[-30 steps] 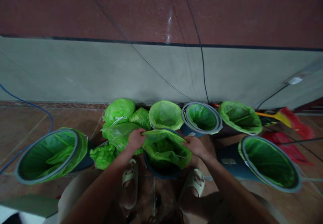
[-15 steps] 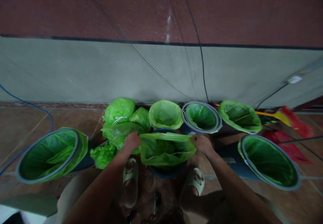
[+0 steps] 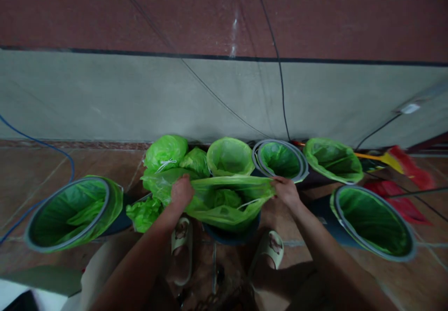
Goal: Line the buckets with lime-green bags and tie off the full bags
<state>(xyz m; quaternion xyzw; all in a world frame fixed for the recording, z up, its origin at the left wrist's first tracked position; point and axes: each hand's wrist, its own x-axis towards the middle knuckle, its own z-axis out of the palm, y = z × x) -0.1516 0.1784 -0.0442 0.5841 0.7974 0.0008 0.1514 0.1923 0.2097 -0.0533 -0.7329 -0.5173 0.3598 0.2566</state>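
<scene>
Between my two hands a green plastic bin bag (image 3: 224,215) is stretched wide by its rim, with a white drawstring showing along its near side. My left hand (image 3: 182,192) grips the bag's left edge, and my right hand (image 3: 285,192) is closed on its right edge. Under the bag stands a dark blue bin (image 3: 233,240), mostly covered by it. More green plastic lies inside the bag's mouth. Beyond my left hand sit tied green bags (image 3: 166,154), one knotted with white string.
Green-lined bins stand around: one at left (image 3: 35,229), one at right (image 3: 376,224), and several along the wall (image 3: 140,96). A red dustpan (image 3: 395,199) and a yellow-handled red broom (image 3: 411,168) lie at right. A blue cable (image 3: 52,147) runs across the floor at left.
My hands have moved slightly up and farther apart, pulling the bag's mouth wider and tauter. The bag's rim has risen a little above the bin.
</scene>
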